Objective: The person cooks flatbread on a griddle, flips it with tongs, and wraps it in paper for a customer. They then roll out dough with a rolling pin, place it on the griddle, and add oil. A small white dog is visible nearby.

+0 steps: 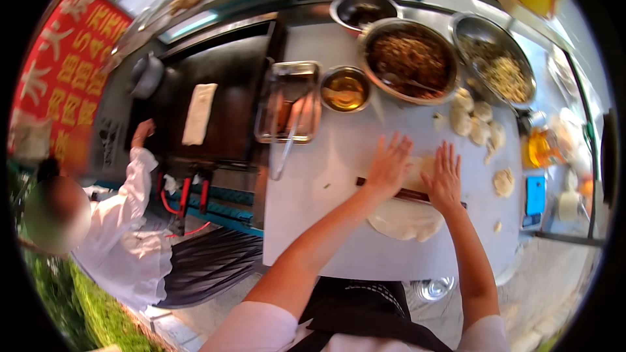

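Note:
My left hand (390, 165) and my right hand (442, 178) lie flat across a dark rolling pin (413, 195), their fingers stretched forward and not wrapped around it. Under the pin is a thin pale sheet of dough (403, 221), spread on the white work table (313, 205). Part of the sheet shows in front of the pin and part shows beyond it, between my hands. To the right sit a flattened piece of dough (503, 183) and a small dough scrap (498, 227). Several dough balls (478, 130) cluster farther back.
Behind stand a bowl of brown filling (415, 100), a steel bowl (472, 29) and an oil bowl (345, 108). A metal tray (288, 140) holds a long-handled tool (285, 156). Left, another person (117, 234) reaches over a griddle (230, 102) carrying a dough strip (199, 114).

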Available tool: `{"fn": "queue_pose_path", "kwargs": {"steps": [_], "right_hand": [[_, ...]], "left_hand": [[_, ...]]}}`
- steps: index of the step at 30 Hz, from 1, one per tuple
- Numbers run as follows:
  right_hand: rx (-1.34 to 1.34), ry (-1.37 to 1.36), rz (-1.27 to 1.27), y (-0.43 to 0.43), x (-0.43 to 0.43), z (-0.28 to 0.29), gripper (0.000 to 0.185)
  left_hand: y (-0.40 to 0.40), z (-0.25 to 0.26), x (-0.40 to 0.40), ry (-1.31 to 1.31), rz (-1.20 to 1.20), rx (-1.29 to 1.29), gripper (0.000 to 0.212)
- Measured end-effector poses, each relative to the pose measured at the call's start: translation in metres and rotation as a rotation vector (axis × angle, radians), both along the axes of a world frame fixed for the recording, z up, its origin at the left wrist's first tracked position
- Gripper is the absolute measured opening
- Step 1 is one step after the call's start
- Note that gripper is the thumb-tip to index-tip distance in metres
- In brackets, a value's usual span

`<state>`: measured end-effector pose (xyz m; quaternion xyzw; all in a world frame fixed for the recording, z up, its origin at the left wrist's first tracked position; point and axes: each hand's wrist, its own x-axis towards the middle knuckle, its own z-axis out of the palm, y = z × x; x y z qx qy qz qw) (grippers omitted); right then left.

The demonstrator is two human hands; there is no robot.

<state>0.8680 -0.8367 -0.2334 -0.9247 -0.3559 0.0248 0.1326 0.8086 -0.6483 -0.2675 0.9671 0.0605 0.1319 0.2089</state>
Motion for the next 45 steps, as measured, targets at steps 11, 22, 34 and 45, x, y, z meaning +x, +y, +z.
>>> {"fn": "queue_pose_path", "kwargs": {"steps": [11, 22, 34, 45], "right_hand": [[-0.130, 0.087, 0.048, -0.037, -0.078, -0.023, 0.074], [0.094, 0.118, 0.381, -0.093, -0.162, -0.003, 0.043], [-0.045, -0.096, 0.715, 0.014, 0.019, -0.023, 0.075], [-0.095, 0.024, 0.693, -0.001, 0.007, -0.021, 0.079]], "left_hand": [[-0.046, -0.012, -0.102, 0.087, 0.083, -0.061, 0.067], [-0.093, 0.002, -0.230, 0.248, -0.052, 0.021, 0.047], [-0.116, 0.000, -0.103, 0.239, 0.770, 0.111, 0.072], [-0.130, -0.004, -0.115, 0.243, 0.778, 0.029, 0.079]]}}
